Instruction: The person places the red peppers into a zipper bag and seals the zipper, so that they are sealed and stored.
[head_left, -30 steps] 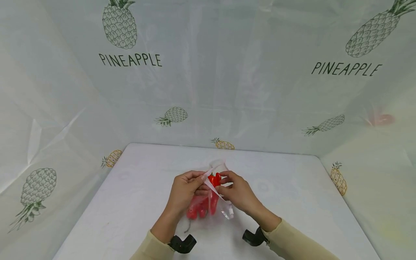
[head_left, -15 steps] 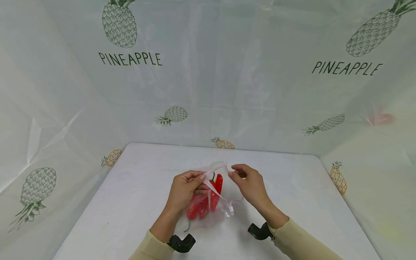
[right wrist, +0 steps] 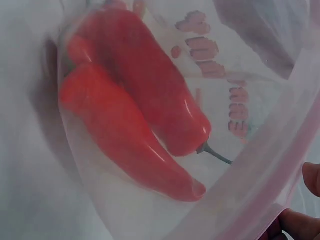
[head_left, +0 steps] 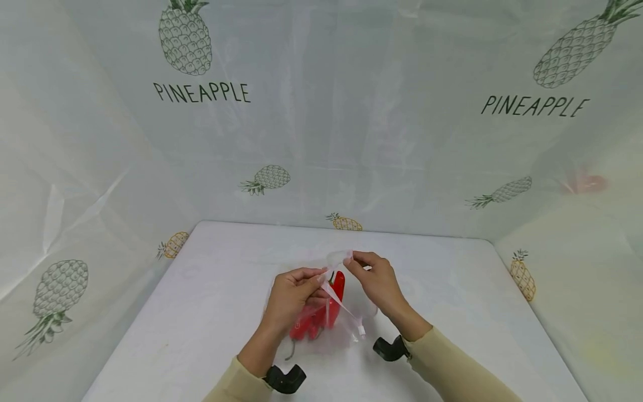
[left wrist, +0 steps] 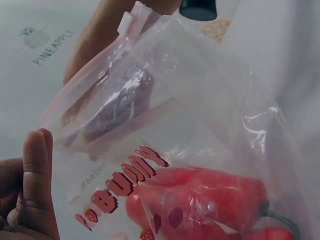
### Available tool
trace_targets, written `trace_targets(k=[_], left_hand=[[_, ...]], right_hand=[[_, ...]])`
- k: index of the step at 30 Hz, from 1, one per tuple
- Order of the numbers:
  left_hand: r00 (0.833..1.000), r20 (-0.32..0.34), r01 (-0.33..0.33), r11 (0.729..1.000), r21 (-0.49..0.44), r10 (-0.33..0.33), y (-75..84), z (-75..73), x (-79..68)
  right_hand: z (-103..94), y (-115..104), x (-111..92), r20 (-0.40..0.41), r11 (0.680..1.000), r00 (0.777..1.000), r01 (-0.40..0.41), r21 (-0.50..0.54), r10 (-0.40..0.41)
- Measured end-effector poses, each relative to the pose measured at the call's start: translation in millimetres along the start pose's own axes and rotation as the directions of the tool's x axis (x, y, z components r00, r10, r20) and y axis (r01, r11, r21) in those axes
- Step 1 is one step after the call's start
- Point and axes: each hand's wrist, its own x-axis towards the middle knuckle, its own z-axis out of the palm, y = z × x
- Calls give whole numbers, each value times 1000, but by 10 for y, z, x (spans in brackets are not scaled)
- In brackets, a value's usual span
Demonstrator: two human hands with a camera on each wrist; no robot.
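Observation:
A clear zip bag (head_left: 346, 336) with a pink rim and red printed lettering (left wrist: 122, 187) holds several red chili peppers (head_left: 335, 296). Its mouth gapes toward the far side. My left hand (head_left: 291, 293) pinches the near-left part of the rim between thumb and fingers. At the far corner of the mouth, my right hand (head_left: 374, 279) grips the pink rim (right wrist: 280, 190) with thumb and fingertips. A white slider (left wrist: 126, 22) sits at one end of the zip strip. Through the film, two long peppers (right wrist: 120, 135) lie side by side, one with a dark stem (right wrist: 217, 154).
The bag is over a white table (head_left: 226, 262), near its middle. A whitish curtain printed with pineapples (head_left: 271, 176) surrounds the table at the back and sides. Black camera mounts (head_left: 285, 379) are strapped to both wrists.
My right hand has let go of a red pepper inside the bag's mouth, moved to the far rim and taken hold of it. My left hand has shifted slightly right, keeping its pinch.

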Motion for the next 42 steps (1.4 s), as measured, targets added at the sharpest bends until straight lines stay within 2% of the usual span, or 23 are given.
trace_targets(k=[10, 15, 18, 22, 23, 25, 29, 32, 35, 37, 38, 40, 42], left_hand=[[994, 106, -12, 1000, 29, 9, -71, 175, -24], [994, 102, 25, 999, 37, -29, -100, 185, -70], [994, 95, 57, 998, 11, -57, -147, 191, -140], [981, 155, 125, 991, -52, -116, -280, 229, -307], [974, 183, 150, 987, -63, -136, -320, 245, -363], [948, 249, 220, 973, -66, -197, -409, 287, -483], [865, 373, 349, 937, 29, -335, -594, 393, -692], [806, 446, 385, 917, 104, -389, -725, 472, -753], [774, 493, 418, 905, 74, -398, -824, 546, -722], [773, 493, 462, 887, -8, -399, -870, 594, -674], [782, 477, 481, 875, -51, -402, -881, 615, -649], [811, 424, 507, 846, -163, -405, -895, 652, -606], [843, 349, 505, 824, -257, -408, -886, 672, -571]], right_hand=[[40, -19, 177, -51, 998, 999, -2, 57, 5], [56, 8, 246, -108, 996, 993, -29, 90, 39], [58, 20, 271, -139, 992, 988, -48, 119, 65], [59, 17, 294, -169, 985, 983, -49, 167, 77], [60, 15, 302, -176, 983, 981, -46, 180, 78], [57, 7, 314, -188, 976, 979, -38, 215, 79], [55, -4, 348, -203, 959, 974, -41, 280, 101], [65, 1, 380, -211, 947, 969, -56, 318, 128], [84, 5, 404, -224, 937, 964, -61, 344, 145], [92, 3, 411, -238, 935, 959, -61, 350, 152], [91, -1, 409, -245, 933, 957, -58, 354, 153], [77, -5, 401, -265, 933, 952, -55, 355, 157], [41, -7, 388, -285, 929, 945, -50, 366, 163]])
